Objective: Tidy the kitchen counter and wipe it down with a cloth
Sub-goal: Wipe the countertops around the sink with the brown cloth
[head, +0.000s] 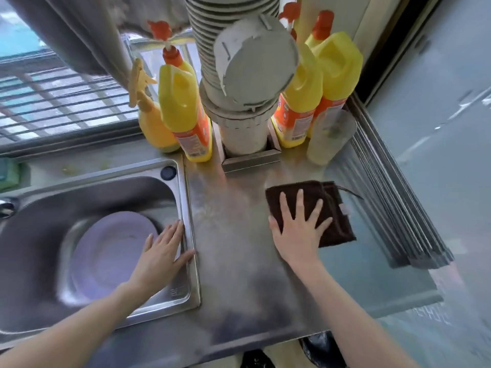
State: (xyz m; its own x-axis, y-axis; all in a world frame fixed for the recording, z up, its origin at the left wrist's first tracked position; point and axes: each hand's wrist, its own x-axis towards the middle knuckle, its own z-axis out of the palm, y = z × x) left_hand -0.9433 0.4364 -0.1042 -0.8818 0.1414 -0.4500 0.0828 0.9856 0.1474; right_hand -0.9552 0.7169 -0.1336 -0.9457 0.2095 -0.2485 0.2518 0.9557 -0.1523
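Observation:
A folded dark brown cloth (329, 205) lies on the steel counter (239, 235), right of centre. My right hand (299, 229) presses flat on the cloth's near left part with fingers spread. My left hand (162, 251) rests flat on the right rim of the steel sink (186, 208), fingers straight. A pale purple plate (106, 251) lies in the sink basin.
Yellow detergent bottles (183, 107) (300, 102) (334, 73) and a yellow spray bottle (148, 120) stand at the back around a grey ribbed pipe (239, 75). A cloudy plastic cup (326, 139) stands at the back right. The counter's right edge drops to the floor. A green sponge (8, 173) sits far left.

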